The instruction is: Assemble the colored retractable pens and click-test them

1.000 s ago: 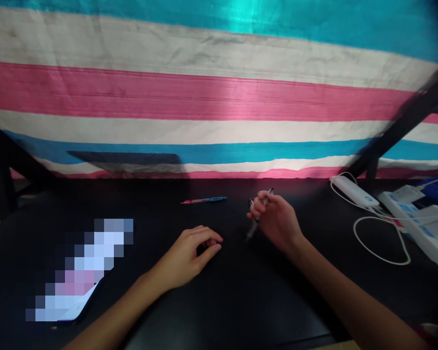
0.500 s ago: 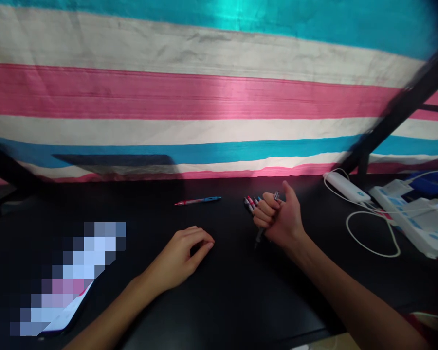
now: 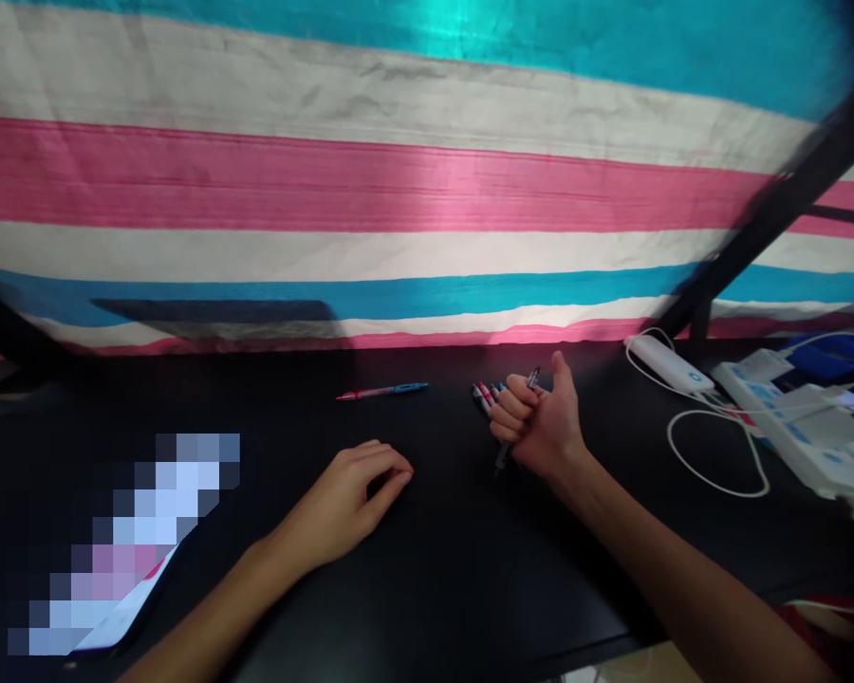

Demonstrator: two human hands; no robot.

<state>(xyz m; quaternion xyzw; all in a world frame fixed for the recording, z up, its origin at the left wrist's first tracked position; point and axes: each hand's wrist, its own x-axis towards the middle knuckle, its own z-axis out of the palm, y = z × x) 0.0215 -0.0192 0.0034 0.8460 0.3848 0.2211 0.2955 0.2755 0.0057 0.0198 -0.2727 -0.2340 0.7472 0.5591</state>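
Note:
My right hand [image 3: 541, 427] is closed in a fist round a dark pen [image 3: 503, 457] held upright, its tip near the black table [image 3: 441, 569] and its top sticking out above the fingers, thumb raised. Just left of that fist lie a few more pens [image 3: 485, 395] with red and blue ends. A red and blue pen [image 3: 382, 391] lies alone further left. My left hand [image 3: 356, 493] rests on the table, fingers curled loosely downward, holding nothing.
A phone with a blurred lit screen [image 3: 124, 545] lies at the front left. A white power bank [image 3: 669, 365] with a looping white cable [image 3: 712, 465] and a white power strip [image 3: 797, 427] sit at the right. A striped cloth [image 3: 399, 190] hangs behind.
My right hand turned from a loose hold on the pen to a fist with the thumb up, uncovering the pens lying beside it. The left hand stayed put.

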